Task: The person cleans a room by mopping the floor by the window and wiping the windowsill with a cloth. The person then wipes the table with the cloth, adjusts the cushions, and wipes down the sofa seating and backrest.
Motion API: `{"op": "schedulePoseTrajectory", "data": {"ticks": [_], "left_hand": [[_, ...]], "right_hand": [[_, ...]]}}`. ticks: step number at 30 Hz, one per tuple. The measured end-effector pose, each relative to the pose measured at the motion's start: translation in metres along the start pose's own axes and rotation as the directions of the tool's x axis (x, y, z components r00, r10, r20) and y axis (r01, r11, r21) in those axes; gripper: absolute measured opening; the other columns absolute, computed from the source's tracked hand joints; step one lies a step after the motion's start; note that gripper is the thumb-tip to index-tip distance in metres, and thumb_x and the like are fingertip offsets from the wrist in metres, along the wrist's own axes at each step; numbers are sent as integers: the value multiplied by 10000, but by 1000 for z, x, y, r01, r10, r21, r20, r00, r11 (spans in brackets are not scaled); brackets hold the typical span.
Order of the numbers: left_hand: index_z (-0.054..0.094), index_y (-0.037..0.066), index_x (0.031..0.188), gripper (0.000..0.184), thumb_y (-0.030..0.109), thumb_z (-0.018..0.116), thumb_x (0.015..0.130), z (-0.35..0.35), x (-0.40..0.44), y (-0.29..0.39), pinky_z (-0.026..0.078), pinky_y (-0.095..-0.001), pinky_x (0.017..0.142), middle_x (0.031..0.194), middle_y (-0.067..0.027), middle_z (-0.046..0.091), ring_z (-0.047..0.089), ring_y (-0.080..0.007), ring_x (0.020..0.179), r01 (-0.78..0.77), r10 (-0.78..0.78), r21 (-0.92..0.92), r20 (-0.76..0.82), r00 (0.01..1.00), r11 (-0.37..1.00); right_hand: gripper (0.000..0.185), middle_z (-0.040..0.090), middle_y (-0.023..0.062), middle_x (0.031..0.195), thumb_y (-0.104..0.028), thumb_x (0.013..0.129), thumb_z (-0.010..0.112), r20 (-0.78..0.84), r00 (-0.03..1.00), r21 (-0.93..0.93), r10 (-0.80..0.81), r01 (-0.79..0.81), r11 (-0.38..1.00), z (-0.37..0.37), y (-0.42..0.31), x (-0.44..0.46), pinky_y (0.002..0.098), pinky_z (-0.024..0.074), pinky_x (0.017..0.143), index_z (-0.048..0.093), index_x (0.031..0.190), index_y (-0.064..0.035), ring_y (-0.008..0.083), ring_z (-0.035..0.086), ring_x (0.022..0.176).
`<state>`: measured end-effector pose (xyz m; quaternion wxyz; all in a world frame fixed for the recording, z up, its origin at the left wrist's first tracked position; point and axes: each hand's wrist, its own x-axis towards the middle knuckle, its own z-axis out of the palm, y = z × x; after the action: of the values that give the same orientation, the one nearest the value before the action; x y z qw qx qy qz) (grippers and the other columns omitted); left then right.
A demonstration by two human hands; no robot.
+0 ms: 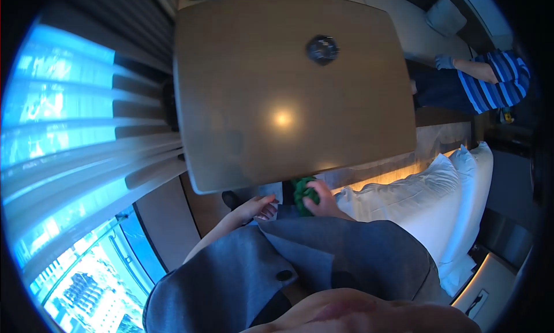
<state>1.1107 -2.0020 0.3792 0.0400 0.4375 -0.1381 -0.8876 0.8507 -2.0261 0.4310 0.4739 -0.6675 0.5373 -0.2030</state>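
My right hand is closed round a bunched green cloth-like thing with a bumpy surface, in front of my body just below the table's near edge. What exactly the green thing is, I cannot make out. To its left is my left hand, its fingers loosely bent and somewhat apart, with nothing visible in them. Beyond both hands stands a brown table, and on its top lies a small dark, shiny dish-like object.
White pillows lie on the right beside a lit strip. Sheer curtains and a window are on the left. At the far right stands another person in a striped shirt, with a gloved hand.
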Motion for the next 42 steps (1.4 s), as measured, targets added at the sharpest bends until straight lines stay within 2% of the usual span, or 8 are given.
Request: {"op": "schedulePoseTrajectory", "data": {"ticks": [6, 10, 14, 18, 24, 28, 34, 42], "left_hand": [[420, 52, 1259, 563, 484, 405, 898, -73, -41, -87, 358, -462, 962, 1161, -117, 546, 524, -284, 1064, -363, 370, -834, -210, 905, 415], [466, 35, 1167, 318, 152, 500, 873, -140, -33, -125, 458, -415, 850, 1100, -119, 568, 574, -256, 962, -721, 272, -669, -670, 690, 179], [562, -14, 1013, 212, 61, 456, 846, -153, 5, -144, 458, -331, 794, 988, -122, 609, 574, -173, 896, -743, 529, -133, -621, 578, 655], [559, -67, 961, 268, 44, 499, 725, -136, 64, -126, 464, -342, 726, 848, -144, 636, 602, -217, 805, -600, 633, 222, -395, 666, 769], [564, 54, 1124, 377, 139, 548, 758, -126, 170, -116, 463, -350, 838, 1030, -191, 602, 590, -325, 909, -765, 989, 627, -78, 128, 149], [541, 20, 1149, 418, 154, 543, 754, -205, 143, -82, 443, -375, 883, 1082, -218, 577, 567, -319, 1000, -898, 938, 291, 10, 347, 330], [587, -1, 1057, 310, 139, 533, 787, -312, 171, -81, 467, -286, 789, 935, -130, 633, 603, -174, 874, -829, 876, 438, -467, 121, 348], [599, 6, 1029, 266, 164, 514, 833, -328, 135, -58, 435, -246, 786, 900, -64, 626, 565, -124, 847, -745, 826, 591, -555, -98, 309]], "right_hand": [[265, 521, 160, 1078, -199, 691, 643, 381, 809, 69, -448, 458, 886, 170, -78, 21, 432, 369, 898, 532, 895, -70, 323, 452, 1096], [160, 544, 83, 1090, -250, 715, 625, 808, 558, -120, -187, 467, 876, 202, -57, 38, 461, 374, 869, 596, 773, -103, 261, 473, 1089], [573, 549, 112, 1153, -580, 838, 452, 664, 475, -104, 577, -706, 701, 237, 16, 83, 478, 464, 797, 480, 1163, -108, 246, 461, 1144], [763, 511, 134, 1195, -684, 791, 415, 930, 65, -44, 362, -957, 286, 261, 83, 109, 456, 475, 810, 398, 1221, -55, 246, 548, 1030], [271, 593, 86, 949, -231, 837, 499, 440, 589, 493, 678, -790, 366, 163, 247, 134, 419, 441, 843, 532, 1060, -82, 217, 572, 904], [312, 580, 85, 993, -160, 809, 513, -124, 783, 561, 609, -451, 694, 52, 227, 160, 402, 457, 802, 507, 1115, -96, 222, 568, 909], [438, 559, 84, 1060, -54, 769, 535, -835, 495, 363, 240, 168, 917, -42, 216, 279, 376, 480, 741, 469, 1197, -116, 229, 562, 917], [540, 527, 114, 1106, 75, 730, 485, -664, 688, -41, -293, 358, 933, -108, 236, 326, 307, 459, 752, 437, 1246, -74, 201, 537, 938]]}}
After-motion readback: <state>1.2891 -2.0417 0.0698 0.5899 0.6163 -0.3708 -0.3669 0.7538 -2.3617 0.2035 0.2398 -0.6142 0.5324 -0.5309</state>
